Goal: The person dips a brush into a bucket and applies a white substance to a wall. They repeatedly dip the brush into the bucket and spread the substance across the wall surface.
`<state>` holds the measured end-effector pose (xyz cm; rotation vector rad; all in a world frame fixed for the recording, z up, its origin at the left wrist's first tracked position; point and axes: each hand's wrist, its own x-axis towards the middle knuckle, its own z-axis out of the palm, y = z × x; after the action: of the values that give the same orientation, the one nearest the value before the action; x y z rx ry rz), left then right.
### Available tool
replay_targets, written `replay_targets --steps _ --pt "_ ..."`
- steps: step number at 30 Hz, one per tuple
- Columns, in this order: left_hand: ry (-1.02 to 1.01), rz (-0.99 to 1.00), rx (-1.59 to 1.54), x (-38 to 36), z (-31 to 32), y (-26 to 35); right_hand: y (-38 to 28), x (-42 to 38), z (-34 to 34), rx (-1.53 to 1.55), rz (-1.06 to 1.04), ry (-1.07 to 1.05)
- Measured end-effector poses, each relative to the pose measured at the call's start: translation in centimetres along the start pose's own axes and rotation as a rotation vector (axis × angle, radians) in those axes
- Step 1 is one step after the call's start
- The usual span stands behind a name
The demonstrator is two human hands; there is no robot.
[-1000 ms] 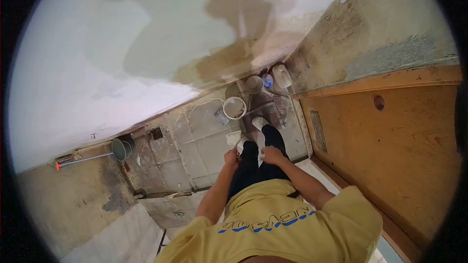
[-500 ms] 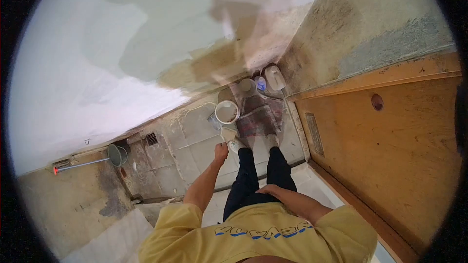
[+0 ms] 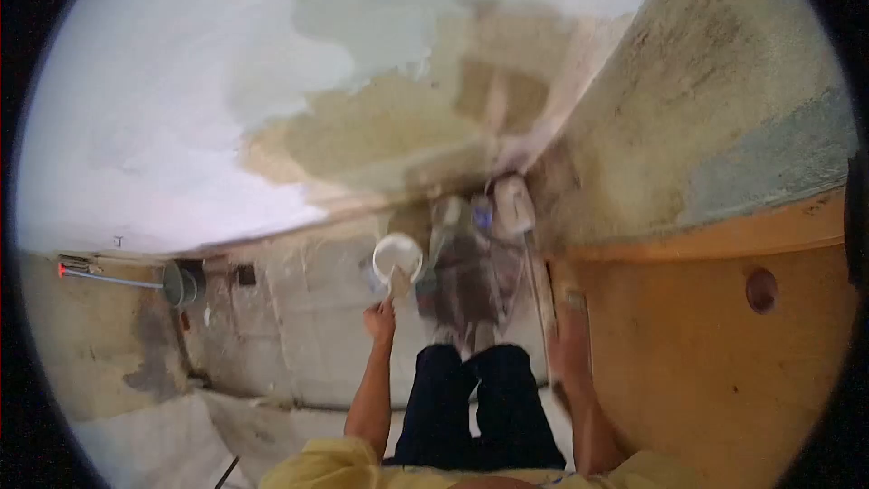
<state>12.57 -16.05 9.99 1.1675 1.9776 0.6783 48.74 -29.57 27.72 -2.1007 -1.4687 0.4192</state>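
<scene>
My left hand (image 3: 380, 321) is closed on the handle of a putty knife (image 3: 399, 284). The blade of the knife is at the near rim of a white bucket (image 3: 397, 237), which has pale material inside. On the right, my right hand (image 3: 569, 344) is raised beside the wooden door panel, blurred by motion. Its fingers look stretched out, and nothing shows in them. Whether it touches the panel is unclear.
A wall (image 3: 362, 136) with patchy white coating rises ahead. A dark patterned cloth (image 3: 462, 281) lies before my feet, with a pale jug (image 3: 513, 205) behind it. At the left are a grey-green container (image 3: 179, 283) and a long-handled tool (image 3: 113, 279). The wooden panel (image 3: 688, 353) stands right.
My left hand and the putty knife have come to the bucket. My right hand has left my lap and reached out to the right. The view has shifted, and my legs look bent.
</scene>
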Motion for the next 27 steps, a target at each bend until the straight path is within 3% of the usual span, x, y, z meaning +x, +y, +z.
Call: replay_targets --steps 1,3,4,6,9,13,17,19,20,22,27 --pt "0.037 0.027 -0.064 1.4 0.9 -0.2 1.6 3.8 -0.7 0.018 -0.095 0.280" --pt "0.050 0.139 -0.089 3.2 1.4 -0.3 2.2 9.2 -3.0 -0.166 -0.242 0.527" --pt "0.036 0.236 -0.053 4.5 1.4 0.2 3.9 11.0 -2.6 -0.157 -0.261 0.586" --pt "0.079 0.300 -0.273 7.9 3.0 -1.5 7.2 13.6 -1.9 -0.445 -0.422 0.693" --pt "0.082 0.405 -0.143 8.7 2.6 2.7 9.8 15.2 -0.4 -0.559 -0.538 0.807" --pt "0.185 0.472 -0.346 12.8 5.5 -0.1 8.4 16.4 0.1 -0.636 -0.540 1.028" --pt "0.251 0.526 -0.494 14.8 9.2 -4.1 8.5 15.9 0.3 -0.815 -0.543 1.071" --pt "0.281 0.584 -0.199 14.8 9.8 -6.2 8.3 16.0 0.2 -0.819 -0.581 1.111" --pt "0.291 0.606 -0.226 14.8 10.6 -6.2 9.0 16.0 0.6 -0.809 -0.605 1.113" --pt "0.407 0.475 -0.098 14.6 11.4 -7.6 8.9 16.3 0.0 -0.798 -0.624 1.112" --pt "0.230 0.485 0.085 15.7 12.4 -9.9 8.8 15.7 0.2 -0.852 -0.572 1.106"
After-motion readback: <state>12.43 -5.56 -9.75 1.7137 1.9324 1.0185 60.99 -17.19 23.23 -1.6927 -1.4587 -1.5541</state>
